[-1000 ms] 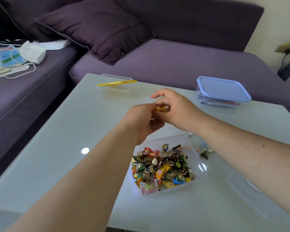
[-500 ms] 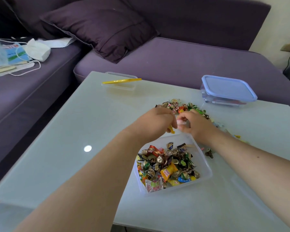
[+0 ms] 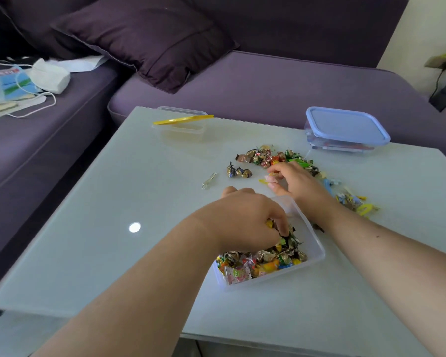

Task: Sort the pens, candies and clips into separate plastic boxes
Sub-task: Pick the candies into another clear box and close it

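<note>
Your left hand dropped into the candy box, maybe letting go; your right hand pinches another candy.

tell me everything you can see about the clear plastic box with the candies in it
The clear, lidless, rectangular plastic box with rounded corners sits flat on the pale glass table, nearest the person and turned slightly askew. It holds a heap of wrapped candies in gold, green, red and yellow foil, plus a pink printed packet. The left hand reaches into it from above, fingers curled down among the candies, hiding much of its far half.
</note>
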{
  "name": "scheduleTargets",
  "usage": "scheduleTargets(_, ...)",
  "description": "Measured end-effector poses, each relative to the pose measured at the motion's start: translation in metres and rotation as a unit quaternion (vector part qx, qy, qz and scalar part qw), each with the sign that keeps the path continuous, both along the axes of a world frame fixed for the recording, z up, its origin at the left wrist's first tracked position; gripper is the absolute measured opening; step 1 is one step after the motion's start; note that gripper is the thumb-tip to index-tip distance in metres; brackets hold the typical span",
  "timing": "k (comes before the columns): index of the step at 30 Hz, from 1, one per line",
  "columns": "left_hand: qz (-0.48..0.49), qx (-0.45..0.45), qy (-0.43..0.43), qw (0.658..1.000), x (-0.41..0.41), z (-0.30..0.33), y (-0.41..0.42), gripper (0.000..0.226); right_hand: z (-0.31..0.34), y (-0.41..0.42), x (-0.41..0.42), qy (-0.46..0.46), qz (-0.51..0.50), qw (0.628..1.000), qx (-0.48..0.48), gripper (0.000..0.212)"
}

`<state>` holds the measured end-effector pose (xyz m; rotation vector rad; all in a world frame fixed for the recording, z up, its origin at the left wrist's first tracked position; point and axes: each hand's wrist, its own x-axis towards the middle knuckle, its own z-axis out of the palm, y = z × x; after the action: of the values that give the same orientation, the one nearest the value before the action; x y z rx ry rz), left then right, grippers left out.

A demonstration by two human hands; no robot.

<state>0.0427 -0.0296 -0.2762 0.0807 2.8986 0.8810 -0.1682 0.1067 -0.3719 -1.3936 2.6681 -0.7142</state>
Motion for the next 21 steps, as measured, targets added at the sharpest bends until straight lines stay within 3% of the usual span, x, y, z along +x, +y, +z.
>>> scheduleTargets(6,0.063,-0.027,0.009,0.998,0.001,-0.006,-0.018,0.036,-0.003,-0.001,0.001,0.015,-0.001,1.0,0.012,0.019)
scheduleTargets(10,0.139,-0.012,-0.046,0.989,0.008,-0.011,-0.034,0.053,-0.005,-0.008,-0.004,0.019,-0.028,0.999,0.023,0.017)
scheduleTargets(16,0.14,-0.093,-0.112,0.979,0.017,-0.007,-0.049,0.033,0.021,-0.006,-0.002,0.005,-0.053,0.999,-0.002,0.019)
scheduleTargets(21,0.134,-0.064,-0.096,0.984,0.014,-0.013,-0.05,0.03,0.065,-0.002,0.032,0.01,-0.09,0.992,-0.092,0.015)
